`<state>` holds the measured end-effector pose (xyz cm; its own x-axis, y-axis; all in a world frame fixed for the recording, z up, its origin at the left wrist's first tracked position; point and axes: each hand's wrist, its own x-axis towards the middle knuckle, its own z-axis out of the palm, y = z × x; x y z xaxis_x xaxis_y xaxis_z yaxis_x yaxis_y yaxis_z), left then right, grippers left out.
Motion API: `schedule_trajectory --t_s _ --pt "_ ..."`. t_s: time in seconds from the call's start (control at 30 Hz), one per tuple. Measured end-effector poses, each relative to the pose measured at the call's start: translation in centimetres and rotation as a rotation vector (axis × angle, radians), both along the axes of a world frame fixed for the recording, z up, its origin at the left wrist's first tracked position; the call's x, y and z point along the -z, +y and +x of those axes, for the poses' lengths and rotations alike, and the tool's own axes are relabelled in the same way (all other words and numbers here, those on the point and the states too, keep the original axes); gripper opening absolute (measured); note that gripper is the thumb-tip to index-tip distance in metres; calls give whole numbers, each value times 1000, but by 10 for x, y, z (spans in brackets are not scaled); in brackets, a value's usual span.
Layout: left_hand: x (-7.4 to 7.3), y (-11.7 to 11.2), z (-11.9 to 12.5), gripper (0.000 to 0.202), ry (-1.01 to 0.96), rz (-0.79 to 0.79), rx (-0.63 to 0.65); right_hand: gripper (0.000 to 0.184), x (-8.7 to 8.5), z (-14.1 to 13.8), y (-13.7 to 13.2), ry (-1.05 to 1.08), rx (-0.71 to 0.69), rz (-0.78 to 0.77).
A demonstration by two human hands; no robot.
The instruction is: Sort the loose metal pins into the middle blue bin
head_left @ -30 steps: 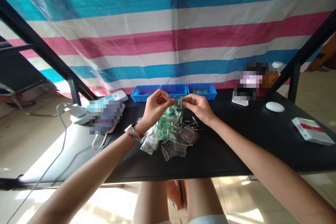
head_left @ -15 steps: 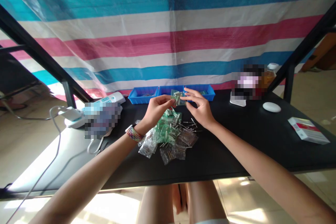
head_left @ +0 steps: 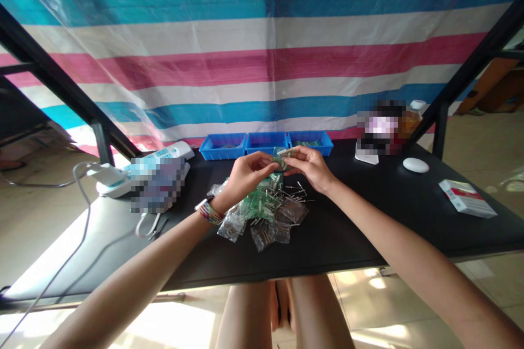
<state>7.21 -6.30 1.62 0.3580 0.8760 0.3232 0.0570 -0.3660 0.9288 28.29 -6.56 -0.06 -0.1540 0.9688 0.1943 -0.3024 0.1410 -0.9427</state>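
A small clear plastic bag (head_left: 280, 156) with pale green pieces in it is held up between my hands, above a heap on the table. My left hand (head_left: 249, 175) pinches its left side between thumb and fingers. On the right side, my right hand (head_left: 310, 168) has its fingertips closed on the bag's edge; what lies under them is partly hidden. Below are green bags (head_left: 257, 203) and loose silvery pins (head_left: 298, 191). Clear bags of brownish pieces (head_left: 291, 210) lie at the heap's front.
Three blue trays (head_left: 266, 142) stand in a row behind the heap, with small bags in the outer two. At left are a white power strip (head_left: 180, 150) and a cable (head_left: 87, 218). A white oval object (head_left: 416, 165) and a small box (head_left: 466, 198) lie at right.
My right hand's spread fingers have closed in on the bag and now grip its right side. The left hand keeps its pinch. The view has shifted slightly.
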Motion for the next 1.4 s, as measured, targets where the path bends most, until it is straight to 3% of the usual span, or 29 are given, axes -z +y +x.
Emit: schedule_trajectory --t_s 0.23,0.3,0.37,0.43,0.5,0.57,0.67,0.77,0.97,1.1,1.2,1.3,1.4 --pt "1 -1 -5 30 141 138 -45 37 1 2 0 -105 -30 61" --pt "1 2 -9 29 165 172 -77 37 -2 7 5 -118 24 107" --pt "2 6 -15 27 162 187 -115 35 -5 20 13 -117 195 202" --pt "3 13 -21 25 178 192 -152 35 -8 39 25 -147 493 366" --pt "4 20 -26 22 241 208 -182 40 -7 60 37 -287 768 539" --pt "7 26 -30 21 307 223 -195 42 -1 77 46 -565 881 634" --pt "12 32 -33 22 433 272 -169 36 14 85 49 -1028 768 702" --pt "17 35 -34 23 566 374 -144 29 25 79 47 -1181 758 740" --pt "28 42 -38 25 679 430 -171 22 25 58 38 -1084 694 871" --pt "30 46 -40 29 620 376 -166 17 21 46 29 -1050 598 912" --pt "23 43 -37 37 517 360 -216 17 19 34 20 -994 507 903" --pt "14 37 -32 41 336 333 -214 18 20 19 13 -850 380 831" --pt "7 29 -25 49 142 213 -93 20 23 1 9 -635 267 623"
